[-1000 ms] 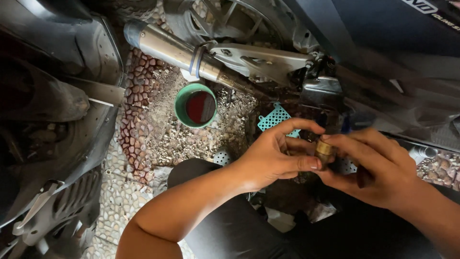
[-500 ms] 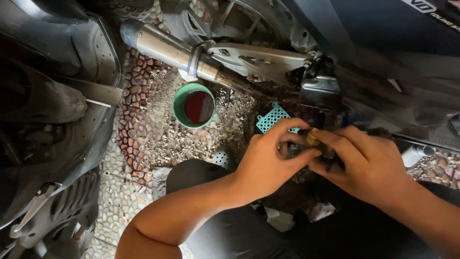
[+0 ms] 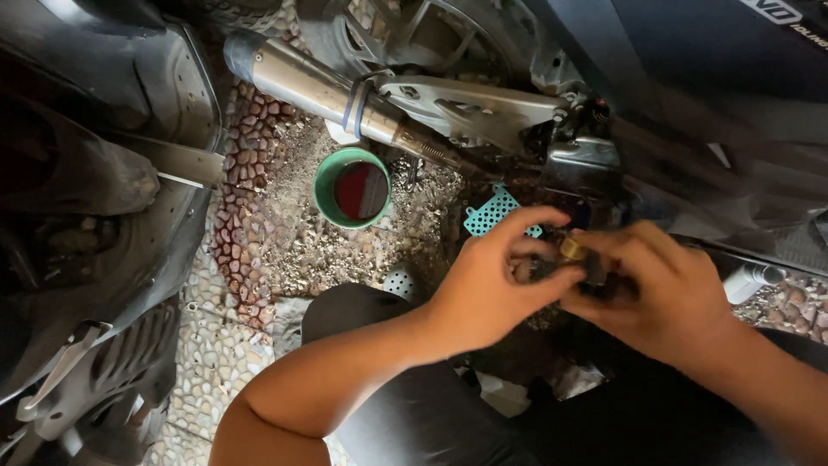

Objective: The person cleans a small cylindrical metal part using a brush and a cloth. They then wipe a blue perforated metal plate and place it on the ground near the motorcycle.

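My left hand [image 3: 487,289] and my right hand [image 3: 668,293] meet in front of the motorcycle's lower engine area [image 3: 586,164]. Between their fingertips they pinch a small dark part with a brass-coloured end [image 3: 571,249]. The left thumb and fingers curl around it from the left. My right hand covers its dark body from the right, so most of the part is hidden. My left forearm comes in from the lower left, across my dark trouser knee [image 3: 362,319].
A green cup [image 3: 321,192] holding dark red liquid stands on the pebble ground under the chrome exhaust pipe [image 3: 302,82]. A teal perforated plastic piece [image 3: 485,217] lies behind my left hand. Black scooter bodywork [image 3: 95,216] fills the left side.
Both hands have lifted the small part slightly up and towards the motorcycle, and the fingers have closed more tightly around it.
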